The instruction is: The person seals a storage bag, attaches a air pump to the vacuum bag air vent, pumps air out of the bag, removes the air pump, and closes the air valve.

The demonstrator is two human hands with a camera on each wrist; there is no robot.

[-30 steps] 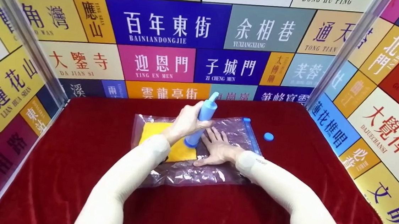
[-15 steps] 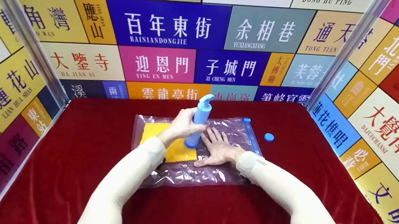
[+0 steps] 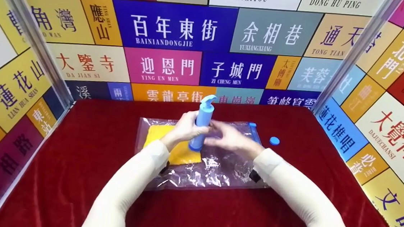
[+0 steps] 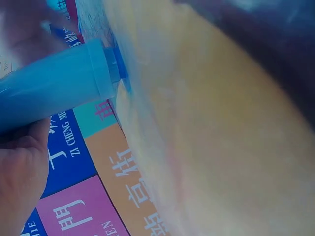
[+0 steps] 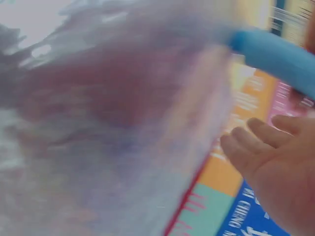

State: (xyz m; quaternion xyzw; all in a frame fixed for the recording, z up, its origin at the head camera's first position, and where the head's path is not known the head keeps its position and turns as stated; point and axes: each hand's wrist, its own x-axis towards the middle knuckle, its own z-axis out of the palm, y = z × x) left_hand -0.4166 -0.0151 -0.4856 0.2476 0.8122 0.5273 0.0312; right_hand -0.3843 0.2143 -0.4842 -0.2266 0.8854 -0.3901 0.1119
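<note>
My left hand [image 3: 185, 128] grips the barrel of a light blue hand pump [image 3: 204, 120], which stands nearly upright with its base on a clear plastic vacuum storage bag [image 3: 226, 175]. A folded yellow cloth [image 3: 157, 135] lies inside the bag's left half. In the left wrist view the pump [image 4: 54, 78] meets the plastic over the yellow cloth. Raised above the bag, my right hand [image 3: 234, 137] is close to the pump's right side and holds nothing. The right wrist view shows its fingers [image 5: 263, 132] extended and loosely bent, below the pump [image 5: 283, 56].
A small round blue cap [image 3: 274, 141] lies on the dark red cloth [image 3: 215, 215] right of the bag. The bag's blue zip strip [image 3: 255, 134] runs along its right edge. Printed panels [image 3: 172, 26] with lettering stand behind and at both sides.
My right hand was spread flat on the bag; it has lifted off and come up beside the pump. The pump's curved handle has turned slightly and the pump tilts less than a second ago.
</note>
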